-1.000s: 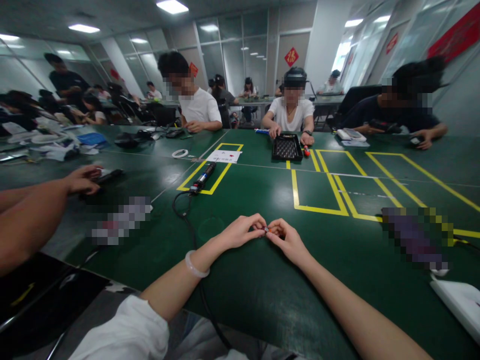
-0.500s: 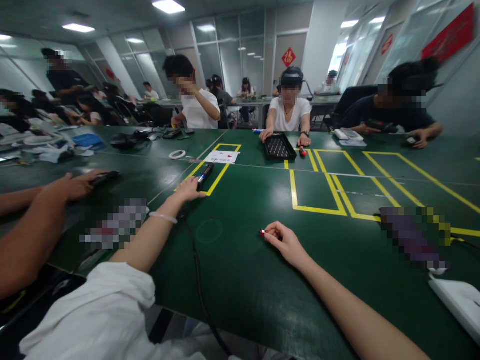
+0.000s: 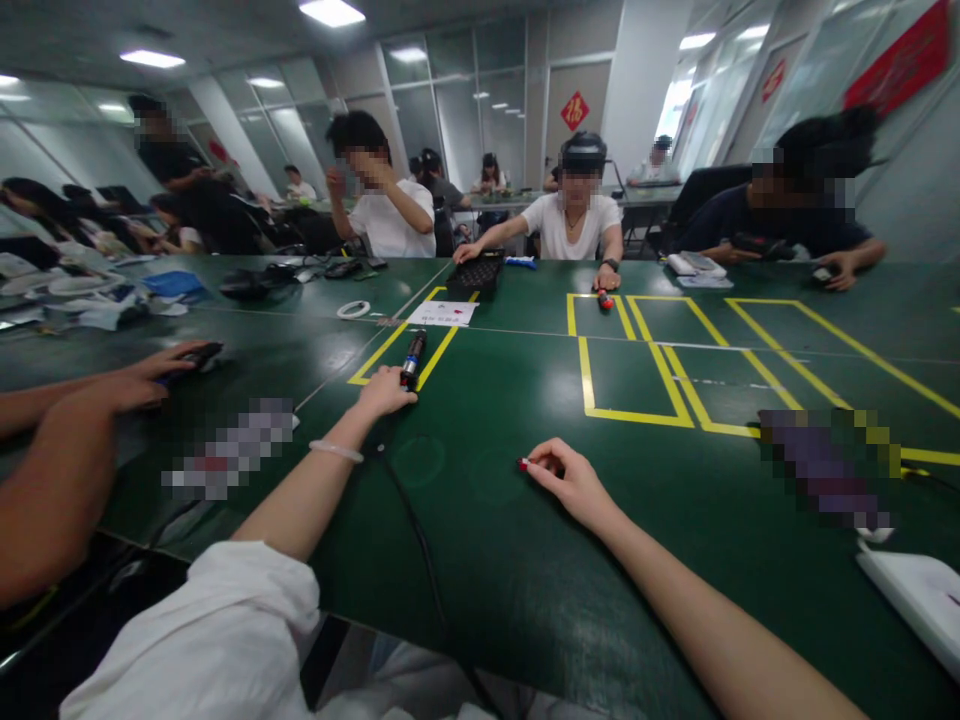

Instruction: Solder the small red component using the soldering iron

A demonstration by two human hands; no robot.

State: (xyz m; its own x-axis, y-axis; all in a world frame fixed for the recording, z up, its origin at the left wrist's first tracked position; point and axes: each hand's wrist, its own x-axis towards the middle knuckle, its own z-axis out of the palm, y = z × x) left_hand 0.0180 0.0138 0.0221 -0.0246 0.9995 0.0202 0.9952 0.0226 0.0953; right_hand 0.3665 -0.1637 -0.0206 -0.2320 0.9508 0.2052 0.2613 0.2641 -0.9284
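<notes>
My left hand (image 3: 386, 391) is stretched forward on the green table (image 3: 525, 560) with its fingers closed round the near end of a black corded electric screwdriver (image 3: 412, 357), which lies on the edge of a yellow-taped box. My right hand (image 3: 564, 477) rests on the table nearer me, pinching a small red and white part (image 3: 523, 464) between thumb and fingertips. A black cable (image 3: 420, 540) runs from the screwdriver back toward me.
A white paper (image 3: 442, 313) lies beyond the screwdriver. A person opposite holds a black tray (image 3: 476, 274). Another person's arms and hand (image 3: 142, 375) reach in from the left. Yellow tape outlines (image 3: 637, 370) mark the table. A white object (image 3: 911, 590) sits at the right edge.
My two hands were together on the small part; my left hand let go and reached forward to the screwdriver. The right hand stays with the part. The person opposite moved the black tray leftward.
</notes>
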